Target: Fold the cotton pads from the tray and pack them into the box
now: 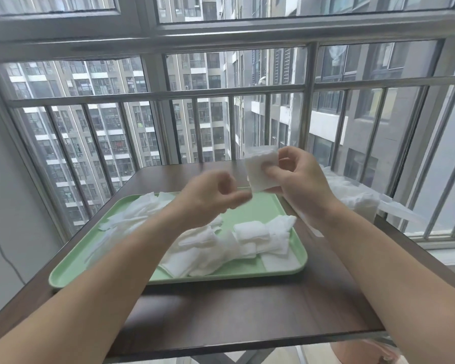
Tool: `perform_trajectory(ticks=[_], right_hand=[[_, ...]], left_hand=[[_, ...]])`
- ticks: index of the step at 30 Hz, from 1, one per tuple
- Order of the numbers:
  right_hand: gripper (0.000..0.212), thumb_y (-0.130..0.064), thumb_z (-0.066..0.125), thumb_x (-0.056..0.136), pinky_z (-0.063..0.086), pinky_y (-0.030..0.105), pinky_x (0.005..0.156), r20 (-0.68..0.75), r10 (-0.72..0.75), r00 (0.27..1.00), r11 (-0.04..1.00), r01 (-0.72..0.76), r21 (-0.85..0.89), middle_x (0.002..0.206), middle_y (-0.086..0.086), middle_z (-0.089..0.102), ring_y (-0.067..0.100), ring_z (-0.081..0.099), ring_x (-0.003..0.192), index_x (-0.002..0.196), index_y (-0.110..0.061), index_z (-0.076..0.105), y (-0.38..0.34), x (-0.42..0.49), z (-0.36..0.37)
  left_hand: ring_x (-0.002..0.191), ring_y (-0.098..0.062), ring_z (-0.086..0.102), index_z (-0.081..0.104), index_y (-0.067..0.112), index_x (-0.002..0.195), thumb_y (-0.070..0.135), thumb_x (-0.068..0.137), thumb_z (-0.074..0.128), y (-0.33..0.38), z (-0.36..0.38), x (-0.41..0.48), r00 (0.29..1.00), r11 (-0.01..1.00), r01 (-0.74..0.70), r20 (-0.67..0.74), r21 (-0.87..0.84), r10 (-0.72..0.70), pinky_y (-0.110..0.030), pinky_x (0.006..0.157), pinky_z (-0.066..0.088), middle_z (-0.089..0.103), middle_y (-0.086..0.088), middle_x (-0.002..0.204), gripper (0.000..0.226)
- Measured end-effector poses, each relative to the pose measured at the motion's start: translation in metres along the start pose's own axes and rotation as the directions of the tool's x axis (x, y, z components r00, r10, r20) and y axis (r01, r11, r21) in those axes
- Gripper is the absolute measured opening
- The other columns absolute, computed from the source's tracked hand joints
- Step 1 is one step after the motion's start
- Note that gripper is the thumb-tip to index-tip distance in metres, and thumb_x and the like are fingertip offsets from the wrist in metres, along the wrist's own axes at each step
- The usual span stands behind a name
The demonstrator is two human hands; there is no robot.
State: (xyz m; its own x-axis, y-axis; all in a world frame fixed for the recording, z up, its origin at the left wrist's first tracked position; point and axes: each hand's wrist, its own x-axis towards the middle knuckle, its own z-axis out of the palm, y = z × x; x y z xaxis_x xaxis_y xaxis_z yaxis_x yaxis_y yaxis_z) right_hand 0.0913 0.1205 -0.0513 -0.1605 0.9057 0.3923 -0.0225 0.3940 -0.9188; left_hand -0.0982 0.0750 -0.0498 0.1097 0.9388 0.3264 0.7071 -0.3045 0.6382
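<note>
Head view shows one cotton pad [260, 172] held up above the far edge of the tray [90, 282]. It is pinched along its right side by the fingers [275, 171] of the right hand [302, 179]. The left hand [210, 195] is blurred just beside the pad's lower corner. Its fingers are curled, but whether anything is gripped cannot be told.

Because the pad is soft and is held by one edge only, a skewed fold is likely if the free corner is missed. If the pinch is loosened, the pad could drop into the loose pads [247, 240] heaped in the tray below and be lost among them. The flatter pads [137, 214] on the tray's left side lie under the left forearm and could be dragged by it.

No box can be made out. Only a white, translucent bundle [360, 203] is seen at the right edge of the tabletop [247, 311], so the packing place cannot be confirmed.

The tabletop is dark brown and smooth, and the pale green tray is set on it. Beyond it, a barred window [221, 95] is faced by apartment blocks [103, 122], and a thin cable [0, 245] is hung down the left wall.
</note>
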Motion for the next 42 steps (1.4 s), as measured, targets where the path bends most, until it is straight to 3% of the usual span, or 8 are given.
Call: perform_trajectory(ticks=[5, 17, 20, 25, 28, 31, 36, 42], right_hand=[[0.013, -0.010, 0.068, 0.093, 0.063, 0.039, 0.072, -0.029, -0.029, 0.999, 0.997, 0.027, -0.069, 0.102, 0.022, 0.067, 0.028, 0.070, 0.094, 0.101, -0.001, 0.063, 0.000, -0.002, 0.001], [0.015, -0.010, 0.069, 0.091, 0.063, 0.037, 0.067, 0.001, -0.013, 1.000, 0.995, 0.013, -0.097, 0.100, 0.023, 0.071, 0.032, 0.071, 0.093, 0.100, 0.000, 0.064, 0.002, -0.001, 0.001], [0.013, -0.009, 0.069, 0.090, 0.063, 0.038, 0.068, 0.006, -0.016, 1.000, 0.995, 0.017, -0.099, 0.098, 0.022, 0.071, 0.032, 0.071, 0.091, 0.099, -0.001, 0.065, 0.003, -0.001, 0.001], [0.012, -0.010, 0.069, 0.090, 0.063, 0.037, 0.068, 0.009, -0.012, 1.000, 0.997, 0.013, -0.082, 0.097, 0.021, 0.072, 0.031, 0.072, 0.090, 0.099, -0.002, 0.066, 0.004, 0.000, -0.001], [0.014, -0.008, 0.068, 0.091, 0.063, 0.035, 0.067, 0.000, -0.011, 1.000, 0.998, 0.011, -0.069, 0.097, 0.021, 0.072, 0.025, 0.071, 0.086, 0.100, 0.002, 0.066, 0.004, 0.000, -0.001], [0.012, -0.007, 0.067, 0.091, 0.063, 0.034, 0.067, -0.004, -0.003, 1.000, 0.998, 0.003, -0.064, 0.097, 0.021, 0.073, 0.022, 0.070, 0.084, 0.099, 0.002, 0.067, 0.006, 0.002, -0.001], [0.014, -0.007, 0.072, 0.090, 0.063, 0.037, 0.071, 0.074, 0.023, 0.997, 0.997, -0.018, -0.076, 0.096, 0.017, 0.075, 0.025, 0.073, 0.087, 0.101, 0.000, 0.069, 0.009, 0.001, 0.001], [0.017, -0.007, 0.072, 0.090, 0.063, 0.031, 0.069, 0.222, 0.054, 0.974, 0.998, -0.044, -0.047, 0.097, 0.014, 0.076, 0.019, 0.074, 0.082, 0.105, 0.002, 0.071, 0.004, -0.006, 0.005]], left_hand=[[0.101, -0.007, 0.063, 0.065, 0.037, 0.099, 0.048, 0.071, 0.087, -0.001, 0.016, -0.004, 0.937, 0.964, -0.013, 0.340, 0.266, -0.081, -0.036, 0.092, 0.054, 0.066, 0.017, 0.110, 0.037], [0.106, -0.012, 0.059, 0.072, 0.034, 0.102, 0.061, 0.073, 0.065, 0.007, 0.027, -0.007, 0.956, 0.872, -0.121, 0.291, 0.474, -0.025, -0.038, 0.095, 0.050, 0.064, 0.013, 0.111, 0.041], [0.107, -0.012, 0.056, 0.072, 0.033, 0.098, 0.047, 0.086, 0.066, 0.002, 0.028, -0.003, 0.964, 0.855, -0.183, 0.258, 0.485, 0.060, -0.040, 0.095, 0.048, 0.062, 0.013, 0.111, 0.020], [0.082, -0.023, 0.060, 0.060, 0.022, 0.085, 0.028, 0.092, 0.050, 0.004, 0.022, -0.005, 0.988, 0.880, -0.155, 0.092, 0.449, 0.127, -0.042, 0.075, 0.052, 0.064, 0.004, 0.086, 0.014], [0.081, -0.026, 0.059, 0.062, 0.019, 0.100, 0.020, 0.100, 0.047, 0.005, 0.009, -0.006, 0.982, 0.919, -0.143, -0.065, 0.368, 0.179, -0.040, 0.071, 0.048, 0.063, 0.001, 0.087, 0.015], [0.079, -0.022, 0.059, 0.061, 0.024, 0.107, 0.018, 0.104, 0.046, 0.004, 0.000, -0.006, 0.982, 0.987, -0.133, -0.120, 0.093, 0.144, -0.038, 0.068, 0.049, 0.064, 0.000, 0.090, 0.016], [0.052, -0.012, 0.051, 0.058, 0.028, 0.100, 0.011, 0.099, 0.060, 0.012, -0.006, -0.010, 0.988, 0.962, -0.125, -0.114, -0.244, 0.100, -0.021, 0.047, 0.042, 0.065, 0.005, 0.082, 0.017], [0.053, -0.009, 0.058, 0.059, 0.032, 0.094, 0.009, 0.085, 0.077, 0.012, -0.008, -0.008, 0.983, 0.976, -0.129, -0.150, -0.174, 0.104, -0.019, 0.044, 0.042, 0.070, -0.006, 0.089, 0.031]])
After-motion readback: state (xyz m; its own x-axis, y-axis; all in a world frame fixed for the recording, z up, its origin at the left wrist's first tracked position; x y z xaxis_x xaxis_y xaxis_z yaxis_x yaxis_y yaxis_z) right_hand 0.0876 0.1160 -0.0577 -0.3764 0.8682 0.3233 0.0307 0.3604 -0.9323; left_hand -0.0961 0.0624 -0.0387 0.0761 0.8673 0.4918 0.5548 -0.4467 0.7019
